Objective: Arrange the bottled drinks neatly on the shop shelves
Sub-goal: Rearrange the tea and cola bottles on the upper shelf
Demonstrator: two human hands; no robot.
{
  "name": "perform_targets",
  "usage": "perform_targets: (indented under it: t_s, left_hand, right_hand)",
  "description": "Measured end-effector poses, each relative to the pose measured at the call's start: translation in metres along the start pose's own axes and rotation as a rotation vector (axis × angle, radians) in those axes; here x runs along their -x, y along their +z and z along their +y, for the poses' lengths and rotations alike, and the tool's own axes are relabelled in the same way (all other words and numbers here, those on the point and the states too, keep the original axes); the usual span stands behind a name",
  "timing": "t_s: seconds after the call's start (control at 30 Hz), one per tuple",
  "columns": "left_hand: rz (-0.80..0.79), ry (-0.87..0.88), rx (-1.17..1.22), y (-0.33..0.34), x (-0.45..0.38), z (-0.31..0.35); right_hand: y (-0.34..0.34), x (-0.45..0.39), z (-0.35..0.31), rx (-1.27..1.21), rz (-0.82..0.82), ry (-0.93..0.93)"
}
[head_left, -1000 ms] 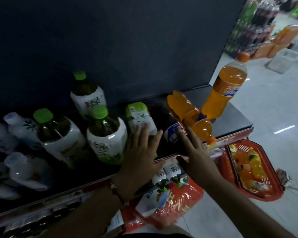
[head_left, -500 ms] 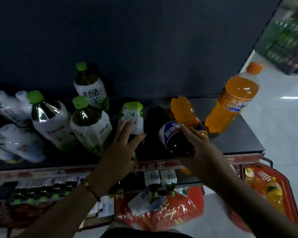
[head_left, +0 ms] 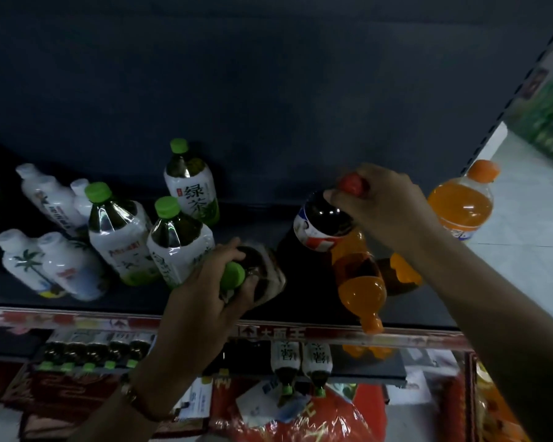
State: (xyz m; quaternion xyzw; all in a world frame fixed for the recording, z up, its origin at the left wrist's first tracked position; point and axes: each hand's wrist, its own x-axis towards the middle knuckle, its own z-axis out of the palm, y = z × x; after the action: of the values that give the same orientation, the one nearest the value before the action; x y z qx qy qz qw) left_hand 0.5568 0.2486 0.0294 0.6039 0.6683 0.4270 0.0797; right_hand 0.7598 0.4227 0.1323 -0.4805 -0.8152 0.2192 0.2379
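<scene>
Both hands are gripping bottles: left hand (head_left: 205, 291) a green-capped bottle (head_left: 253, 275), right hand (head_left: 387, 202) a cola bottle (head_left: 320, 224) above a fallen orange bottle (head_left: 359, 282), which is risking rolling off the shelf (head_left: 141, 306) edge if nudged.

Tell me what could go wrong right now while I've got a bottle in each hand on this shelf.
1. The orange soda bottle lying on its side has its cap past the red shelf edge strip; a nudge from your right hand could roll it off.
2. That hand holds the dark cola bottle with the red cap only by the neck, so it may swing into the upright orange bottle.
3. Your left hand, gripping the green-capped tea bottle, might bump the standing tea bottles.
</scene>
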Motion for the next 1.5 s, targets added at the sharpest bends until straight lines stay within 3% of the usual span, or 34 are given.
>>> perform_targets:
  t_s: [0.27,0.37,0.47,0.63,0.7,0.77,0.9,1.17,1.33,1.5]
  left_hand:
    - [0.051,0.035,-0.290,0.002,-0.047,0.007]
    - [0.058,-0.014,-0.340,0.008,-0.061,0.005]
    - [0.091,0.045,-0.421,0.019,-0.065,0.005]
    - [0.105,-0.012,-0.497,0.021,-0.076,0.013]
    - [0.099,0.037,-0.545,0.019,-0.084,0.021]
    - [0.063,0.138,-0.545,0.023,-0.094,0.031]
    - [-0.011,0.190,-0.647,0.048,-0.110,0.047]
    - [0.096,0.243,-0.826,0.061,-0.102,0.034]
    - [0.083,0.238,-0.854,0.061,-0.102,0.034]
    - [0.081,0.247,-0.843,0.060,-0.101,0.033]
  right_hand:
    - [0.038,-0.047,-0.026,-0.023,-0.032,-0.072]
    - [0.050,-0.045,-0.024,-0.133,-0.003,-0.081]
    - [0.059,-0.035,-0.013,-0.294,0.016,-0.068]
    - [0.062,-0.014,0.008,-0.451,-0.066,-0.122]
    - [0.061,0.006,0.021,-0.356,-0.049,-0.079]
    - [0.065,0.028,0.044,-0.088,-0.020,-0.034]
    - [0.085,0.072,0.087,0.287,-0.227,0.198]
    - [0.094,0.095,0.108,0.145,-0.186,0.211]
    - [0.031,0.086,0.079,0.167,-0.324,0.234]
    - [-0.030,0.067,0.047,0.177,-0.309,0.205]
